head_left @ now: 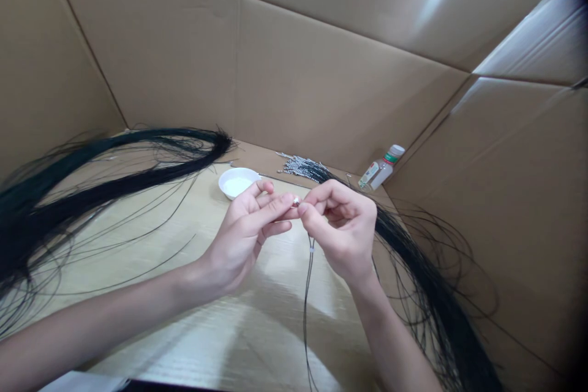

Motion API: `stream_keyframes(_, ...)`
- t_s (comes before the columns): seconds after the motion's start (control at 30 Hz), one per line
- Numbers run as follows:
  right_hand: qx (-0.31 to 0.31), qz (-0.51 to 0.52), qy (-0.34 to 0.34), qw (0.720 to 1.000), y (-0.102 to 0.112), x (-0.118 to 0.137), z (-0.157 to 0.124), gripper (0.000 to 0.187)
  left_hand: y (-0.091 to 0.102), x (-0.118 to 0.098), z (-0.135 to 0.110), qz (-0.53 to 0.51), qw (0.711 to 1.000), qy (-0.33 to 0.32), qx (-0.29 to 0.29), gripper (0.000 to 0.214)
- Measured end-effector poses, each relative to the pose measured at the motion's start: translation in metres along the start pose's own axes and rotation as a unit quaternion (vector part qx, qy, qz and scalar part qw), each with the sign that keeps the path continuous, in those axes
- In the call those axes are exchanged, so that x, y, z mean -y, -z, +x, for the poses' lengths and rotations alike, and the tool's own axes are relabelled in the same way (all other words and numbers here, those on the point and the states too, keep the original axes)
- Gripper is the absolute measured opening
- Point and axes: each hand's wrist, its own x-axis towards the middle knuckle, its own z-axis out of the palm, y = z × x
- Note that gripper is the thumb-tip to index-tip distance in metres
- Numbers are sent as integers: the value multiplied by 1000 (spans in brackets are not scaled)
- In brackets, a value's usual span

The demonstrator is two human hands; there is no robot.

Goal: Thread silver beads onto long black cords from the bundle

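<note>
Two hands meeting fingertip to fingertip, left hand (243,229) and right hand (342,226) both pinched on a small bead (296,201); black cord (309,282) hanging below

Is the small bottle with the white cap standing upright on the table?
No, the bottle is tilted, leaning against the cardboard wall at the back right corner.

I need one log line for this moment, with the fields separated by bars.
left hand: pinches bead | right hand: pinches black cord at bead, cord hangs down | behind hands: white bowl, bottle
</note>
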Motion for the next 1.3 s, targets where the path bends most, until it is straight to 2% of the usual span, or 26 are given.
stream_keyframes(0.2,-14,3,-1,1000,-2,0,-2,11,6,1,2,105,987,-118,29,36)
stream_keyframes(0.43,-21,8,-3,1000,-9,5,-8,14,1,-3,-9,117,980,-159,33,30)
stream_keyframes(0.53,-14,20,-24,999,-12,20,-17,12,-10,-10,-28,120,980,-152,36,16)
stream_keyframes(0.63,1,35,-52,998,-15,43,-37,6,-20,-13,-57,109,982,-151,34,5)
stream_keyframes(0.7,-7,39,-70,997,-19,59,-55,2,-24,-8,-79,96,983,-158,13,4)
stream_keyframes(0.83,-69,47,-93,992,-31,80,-95,5,-23,13,-115,62,984,-160,-44,6)
stream_keyframes(0.93,-126,72,-100,984,-43,84,-121,5,-17,30,-133,40,983,-161,-78,7)
stream_keyframes(1.03,-162,85,-126,975,-54,83,-139,2,-11,40,-144,69,979,-161,-108,8)
stream_keyframes(1.2,-102,100,-186,972,-63,79,-154,14,1,39,-158,187,954,-189,-136,9)
stream_keyframes(1.3,-104,83,-178,975,-60,80,-158,16,9,29,-163,249,938,-215,-112,8)
